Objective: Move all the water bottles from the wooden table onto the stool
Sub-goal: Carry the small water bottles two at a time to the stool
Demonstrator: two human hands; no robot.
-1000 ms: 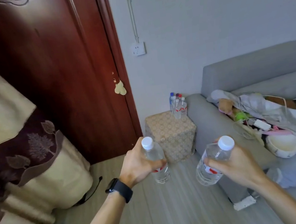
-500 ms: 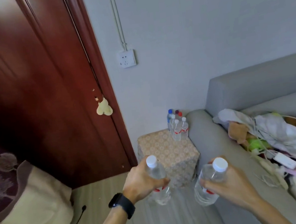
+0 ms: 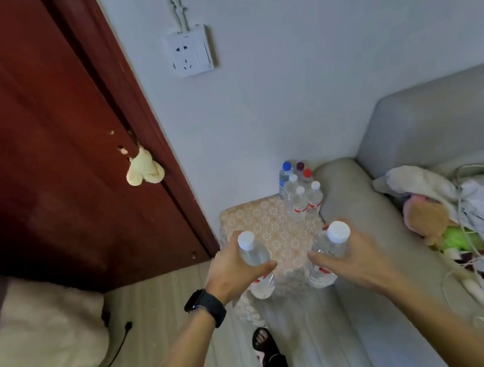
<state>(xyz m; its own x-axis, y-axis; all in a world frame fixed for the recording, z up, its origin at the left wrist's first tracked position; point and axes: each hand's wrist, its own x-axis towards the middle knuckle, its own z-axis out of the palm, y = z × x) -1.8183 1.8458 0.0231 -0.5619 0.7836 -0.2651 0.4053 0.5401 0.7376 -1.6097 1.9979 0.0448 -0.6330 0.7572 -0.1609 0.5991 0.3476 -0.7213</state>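
Note:
My left hand [image 3: 235, 270] grips a clear water bottle [image 3: 256, 264] with a white cap, held upright over the near edge of the stool [image 3: 268, 229]. My right hand [image 3: 351, 259] grips a second white-capped bottle [image 3: 329, 252], tilted a little, over the stool's near right corner. The stool is a cube covered in a floral beige cloth. Several bottles [image 3: 300, 196] with white, blue and red caps stand clustered at its far right corner, against the wall.
A dark red door [image 3: 38, 135] stands to the left, with a cream cushion [image 3: 31, 340] on the floor below it. A grey sofa [image 3: 434, 135] piled with clothes and cables borders the stool on the right. My sandalled foot [image 3: 263, 342] stands on the wooden floor.
I have walked closer to the stool. Both hands, each still holding a bottle, have come forward over the stool's near edge.

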